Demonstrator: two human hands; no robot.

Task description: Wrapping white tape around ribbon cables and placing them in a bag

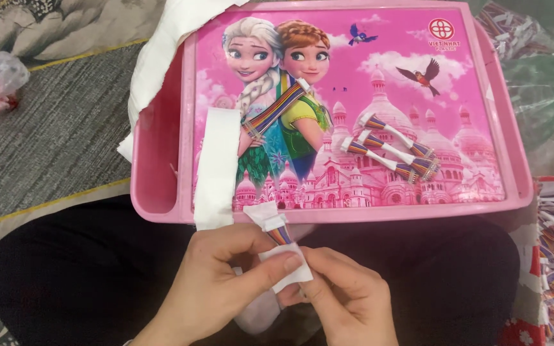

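My left hand [216, 282] and right hand [344, 298] pinch one striped ribbon-wire bundle [279, 234] in white tape; three wrapped bundles [389, 148] (one unwrapped [276, 109]) lie on the glossy pink plastic surface [161, 192].

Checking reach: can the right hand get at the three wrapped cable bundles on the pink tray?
Probably yes, once freed. The bundles lie uncovered on the tray, but the right hand and left hand both pinch a cable with white tape.

Multicoloured wire bundle [278, 234], white-wrapped, tilted, held
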